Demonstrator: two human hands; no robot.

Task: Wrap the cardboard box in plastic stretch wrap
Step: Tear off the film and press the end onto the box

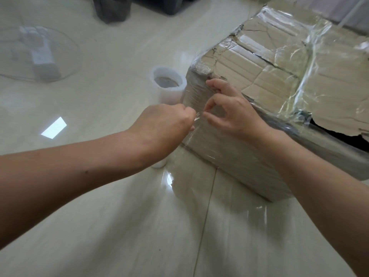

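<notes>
A worn cardboard box (275,62) sits on the floor at right, its torn top and near side covered with clear plastic stretch wrap (311,56). The roll of wrap (167,84) stands upright on the floor beside the box's left corner, partly hidden behind my left hand. A sheet of film runs from the roll across the box's near side. My left hand (165,122) pinches that film in curled fingers. My right hand (229,108) pinches the film between thumb and forefinger right beside it, its other fingers resting on the box's top edge.
The glossy pale tiled floor (99,216) spreads out in front and to the left. A fan guard with a white body (38,54) lies at far left. Dark objects (111,9) stand at the top of the view. The box has a torn dark hole (339,134) at right.
</notes>
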